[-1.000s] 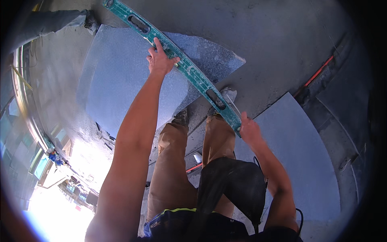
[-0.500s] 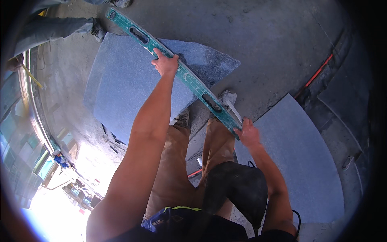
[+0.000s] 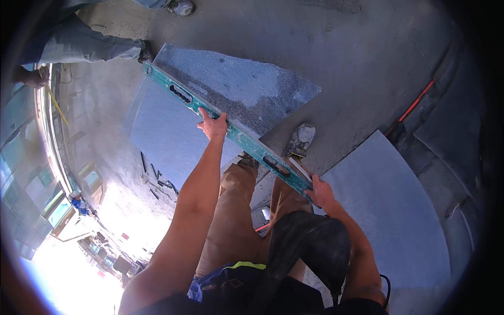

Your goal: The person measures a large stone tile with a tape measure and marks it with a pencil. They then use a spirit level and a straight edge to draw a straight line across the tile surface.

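Observation:
A long teal spirit level (image 3: 244, 140) lies slantwise across a grey stone slab (image 3: 173, 142), its far end at the slab's upper left edge. My left hand (image 3: 212, 125) grips the level near its middle, thumb and fingers spread over its edges. At the level's near end, my right hand (image 3: 323, 193) is closed around it. A thin white stick-like piece (image 3: 301, 168) points out from beside the right fingers; its kind is unclear. Beyond the level, part of the slab's surface is dark and patchy, as if wet.
A second curved slab (image 3: 386, 220) lies to my right. My shoe (image 3: 302, 137) stands beside the first slab. Another person's leg (image 3: 94, 46) is at the far left, with a hand (image 3: 37, 77) near a yellow strip (image 3: 56, 105). A red-orange bar (image 3: 416, 100) lies at the right.
The level has shifted toward me across the slab, showing more of the slab's far part. Both my hands have moved with it. The other person's leg appears farther right in view.

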A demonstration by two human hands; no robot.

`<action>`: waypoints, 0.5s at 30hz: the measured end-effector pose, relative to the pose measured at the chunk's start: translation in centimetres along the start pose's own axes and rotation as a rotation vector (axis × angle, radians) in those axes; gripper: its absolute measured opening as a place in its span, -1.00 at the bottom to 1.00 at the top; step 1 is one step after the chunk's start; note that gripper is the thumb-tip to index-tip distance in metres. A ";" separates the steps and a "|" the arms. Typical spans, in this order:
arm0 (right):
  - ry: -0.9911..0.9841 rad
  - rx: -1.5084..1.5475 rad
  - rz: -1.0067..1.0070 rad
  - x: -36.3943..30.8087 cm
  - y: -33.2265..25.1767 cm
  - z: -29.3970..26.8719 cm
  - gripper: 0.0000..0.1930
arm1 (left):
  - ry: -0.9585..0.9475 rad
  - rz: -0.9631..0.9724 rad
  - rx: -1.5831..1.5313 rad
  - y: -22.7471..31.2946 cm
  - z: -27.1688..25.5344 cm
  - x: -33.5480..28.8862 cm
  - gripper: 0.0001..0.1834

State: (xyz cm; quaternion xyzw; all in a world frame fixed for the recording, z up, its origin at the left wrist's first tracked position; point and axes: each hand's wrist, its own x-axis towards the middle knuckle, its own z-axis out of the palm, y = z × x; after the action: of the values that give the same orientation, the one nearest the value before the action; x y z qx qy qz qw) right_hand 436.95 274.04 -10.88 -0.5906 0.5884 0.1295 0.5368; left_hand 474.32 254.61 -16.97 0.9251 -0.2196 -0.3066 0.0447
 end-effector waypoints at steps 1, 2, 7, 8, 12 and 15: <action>-0.007 -0.015 0.003 -0.9 -0.3 -0.3 -0.41 | 0.011 -0.014 -0.006 -1.0 -0.9 -0.8 0.12; -0.012 -0.050 -0.007 -1.8 -0.8 -0.7 -0.42 | 0.032 -0.027 -0.021 -1.8 -2.0 -1.5 0.12; -0.106 -0.198 -0.010 -6.6 -3.9 -3.2 -0.48 | 0.093 -0.160 -0.115 -7.2 -8.5 -5.7 0.14; -0.114 -0.212 -0.017 -7.4 -4.5 -3.8 -0.49 | 0.087 -0.191 -0.166 -8.2 -9.6 -6.6 0.14; -0.174 -0.289 0.010 -10.9 -7.4 -7.6 -0.52 | 0.069 -0.340 -0.315 -11.2 -14.8 -9.9 0.16; -0.111 -0.403 0.050 -14.4 -9.2 -10.9 -0.52 | 0.033 -0.413 -0.474 -12.4 -17.7 -12.2 0.17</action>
State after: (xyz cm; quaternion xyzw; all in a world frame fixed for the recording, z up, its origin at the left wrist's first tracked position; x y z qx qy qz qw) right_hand 435.46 270.99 9.17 -0.6631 0.5347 0.2904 0.4360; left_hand 480.68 270.10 1.30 0.9188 0.0512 -0.3368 0.1994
